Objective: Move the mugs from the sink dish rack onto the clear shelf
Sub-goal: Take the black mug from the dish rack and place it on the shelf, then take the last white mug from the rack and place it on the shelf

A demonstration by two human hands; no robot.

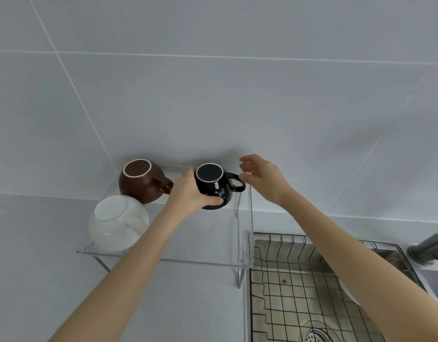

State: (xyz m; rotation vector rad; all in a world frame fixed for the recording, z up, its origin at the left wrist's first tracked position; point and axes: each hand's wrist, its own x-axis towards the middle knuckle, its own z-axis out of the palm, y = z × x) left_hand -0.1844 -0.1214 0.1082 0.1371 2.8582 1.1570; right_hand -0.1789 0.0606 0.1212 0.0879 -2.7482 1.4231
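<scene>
Three mugs stand upside down on the clear shelf (208, 243). A white mug (114, 223) is at the front left, a brown mug (139, 181) behind it, and a black mug (213, 181) at the back right with its handle pointing right. My left hand (188, 193) wraps the black mug's left and front side. My right hand (260, 176) hovers just right of the black mug's handle, fingers spread, holding nothing.
A wire dish rack (299, 280) sits over the steel sink at the lower right, with a drain (316, 335) below it. A pale object (348, 294) in the rack is mostly hidden by my right forearm. A grey faucet (427, 248) is at the far right. Tiled wall behind.
</scene>
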